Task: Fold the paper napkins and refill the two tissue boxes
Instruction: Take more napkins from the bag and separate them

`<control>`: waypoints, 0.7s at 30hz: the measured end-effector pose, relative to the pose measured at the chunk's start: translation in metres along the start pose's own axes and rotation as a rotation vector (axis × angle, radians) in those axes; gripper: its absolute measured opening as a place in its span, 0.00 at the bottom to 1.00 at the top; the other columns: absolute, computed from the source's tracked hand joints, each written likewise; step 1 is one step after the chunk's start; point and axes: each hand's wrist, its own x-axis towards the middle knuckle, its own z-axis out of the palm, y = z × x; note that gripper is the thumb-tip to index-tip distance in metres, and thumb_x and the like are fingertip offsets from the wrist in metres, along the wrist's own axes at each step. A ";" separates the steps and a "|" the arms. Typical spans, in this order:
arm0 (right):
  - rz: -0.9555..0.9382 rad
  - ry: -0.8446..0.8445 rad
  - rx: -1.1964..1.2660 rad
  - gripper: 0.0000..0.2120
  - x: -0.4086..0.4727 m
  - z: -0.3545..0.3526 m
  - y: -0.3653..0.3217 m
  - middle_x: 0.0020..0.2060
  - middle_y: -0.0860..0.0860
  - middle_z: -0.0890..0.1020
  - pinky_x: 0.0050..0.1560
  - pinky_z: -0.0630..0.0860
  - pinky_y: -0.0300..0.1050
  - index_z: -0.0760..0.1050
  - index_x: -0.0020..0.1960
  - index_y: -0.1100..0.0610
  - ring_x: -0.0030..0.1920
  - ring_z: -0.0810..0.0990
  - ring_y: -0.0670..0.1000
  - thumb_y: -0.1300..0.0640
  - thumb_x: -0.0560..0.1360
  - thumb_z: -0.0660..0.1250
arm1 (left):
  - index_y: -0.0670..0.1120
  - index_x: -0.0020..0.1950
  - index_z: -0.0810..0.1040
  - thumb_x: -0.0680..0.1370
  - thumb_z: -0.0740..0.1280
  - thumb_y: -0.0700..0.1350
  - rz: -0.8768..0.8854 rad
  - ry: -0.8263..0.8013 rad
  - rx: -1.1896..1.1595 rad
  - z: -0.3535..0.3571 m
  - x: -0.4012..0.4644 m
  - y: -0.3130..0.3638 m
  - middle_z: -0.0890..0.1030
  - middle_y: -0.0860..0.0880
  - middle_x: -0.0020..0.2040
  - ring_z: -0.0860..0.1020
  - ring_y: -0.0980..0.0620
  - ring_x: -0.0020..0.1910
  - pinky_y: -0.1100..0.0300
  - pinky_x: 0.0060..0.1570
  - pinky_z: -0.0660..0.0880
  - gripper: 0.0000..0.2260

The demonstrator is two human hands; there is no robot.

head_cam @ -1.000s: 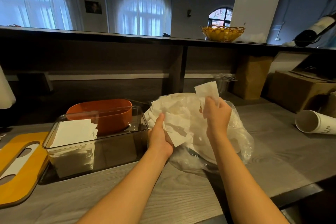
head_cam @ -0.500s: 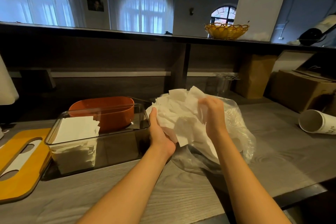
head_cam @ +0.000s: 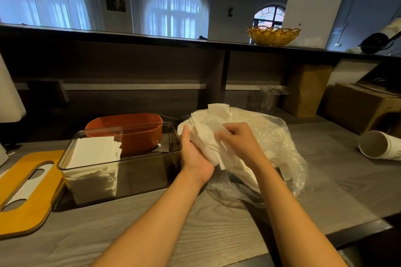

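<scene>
Wicker basket (head_cam: 273,36) on the shelf, cardboard box (head_cam: 360,107), paper cup (head_cam: 378,145) (on its side)

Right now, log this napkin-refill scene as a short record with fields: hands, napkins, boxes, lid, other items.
left hand: left hand cradles the loose napkin pile from the left side
right hand: right hand pinches into the top of the pile
bag: clear plastic bag lies under and behind the pile
clear box: clear tissue box, lid off, folded napkins stacked at its left end
orange box: orange tissue box behind it, contents hidden
lid: yellow slotted lid flat on the counter, left
other: paper cups on their side, right
</scene>
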 end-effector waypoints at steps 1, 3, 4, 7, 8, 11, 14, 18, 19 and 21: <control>0.006 0.066 0.055 0.12 0.001 -0.002 0.001 0.32 0.63 0.72 0.34 0.68 0.43 0.76 0.39 0.71 0.31 0.69 0.49 0.61 0.76 0.68 | 0.49 0.67 0.78 0.81 0.56 0.64 -0.007 -0.004 0.002 0.000 0.000 0.000 0.83 0.42 0.61 0.79 0.40 0.63 0.44 0.60 0.76 0.25; 0.037 0.189 0.196 0.09 0.001 -0.007 0.002 0.31 0.60 0.74 0.32 0.69 0.41 0.78 0.39 0.69 0.31 0.71 0.50 0.63 0.75 0.69 | 0.50 0.66 0.79 0.81 0.59 0.62 -0.027 -0.003 0.038 0.001 0.000 -0.001 0.83 0.42 0.61 0.79 0.40 0.61 0.43 0.59 0.76 0.22; 0.058 0.238 0.262 0.06 0.002 -0.009 0.002 0.33 0.57 0.78 0.32 0.72 0.39 0.81 0.42 0.65 0.32 0.74 0.49 0.63 0.75 0.69 | 0.51 0.66 0.79 0.81 0.60 0.62 -0.030 0.009 0.059 0.001 0.000 -0.002 0.83 0.42 0.61 0.79 0.39 0.61 0.42 0.60 0.76 0.21; 0.102 0.316 0.415 0.06 0.002 -0.012 0.003 0.41 0.50 0.84 0.39 0.78 0.40 0.84 0.49 0.56 0.41 0.80 0.48 0.63 0.76 0.68 | 0.53 0.65 0.80 0.79 0.61 0.65 -0.011 0.046 0.058 -0.001 0.000 -0.003 0.84 0.43 0.59 0.80 0.39 0.61 0.42 0.59 0.77 0.22; 0.114 0.338 0.425 0.07 0.003 -0.012 0.004 0.42 0.49 0.84 0.39 0.78 0.40 0.83 0.50 0.56 0.42 0.80 0.48 0.63 0.77 0.68 | 0.54 0.64 0.80 0.79 0.60 0.66 0.006 0.054 0.064 0.000 -0.001 -0.003 0.85 0.43 0.58 0.80 0.40 0.60 0.44 0.56 0.78 0.23; 0.135 0.408 0.392 0.08 0.005 -0.004 0.007 0.42 0.47 0.83 0.34 0.75 0.35 0.82 0.51 0.54 0.41 0.79 0.45 0.63 0.77 0.66 | 0.55 0.62 0.80 0.78 0.61 0.67 -0.019 0.060 0.084 0.004 -0.004 -0.004 0.84 0.43 0.58 0.80 0.40 0.59 0.45 0.55 0.78 0.22; 0.122 0.485 0.347 0.08 0.005 0.009 0.009 0.44 0.47 0.83 0.39 0.76 0.34 0.81 0.53 0.53 0.45 0.80 0.46 0.61 0.79 0.64 | 0.52 0.66 0.77 0.77 0.68 0.58 -0.043 0.105 0.155 0.003 -0.005 -0.010 0.83 0.42 0.60 0.80 0.40 0.60 0.44 0.54 0.79 0.20; 0.144 0.553 0.415 0.11 0.010 0.009 0.012 0.48 0.47 0.83 0.46 0.81 0.43 0.80 0.57 0.53 0.50 0.82 0.49 0.61 0.78 0.64 | 0.45 0.70 0.73 0.79 0.68 0.36 0.003 0.253 0.185 -0.005 0.004 -0.016 0.81 0.40 0.61 0.81 0.40 0.54 0.45 0.48 0.79 0.19; 0.146 0.562 0.435 0.11 0.012 0.006 0.013 0.50 0.48 0.83 0.49 0.82 0.46 0.79 0.57 0.52 0.51 0.82 0.50 0.61 0.78 0.64 | 0.44 0.70 0.73 0.80 0.66 0.34 0.016 0.279 0.169 -0.007 0.007 -0.016 0.81 0.39 0.62 0.81 0.40 0.53 0.45 0.49 0.79 0.19; 0.155 0.583 0.495 0.12 0.014 -0.002 0.011 0.53 0.49 0.82 0.54 0.83 0.52 0.76 0.59 0.49 0.53 0.82 0.51 0.61 0.78 0.65 | 0.43 0.71 0.73 0.80 0.64 0.32 0.034 0.302 0.138 -0.007 0.010 -0.015 0.79 0.38 0.64 0.80 0.39 0.53 0.44 0.50 0.78 0.20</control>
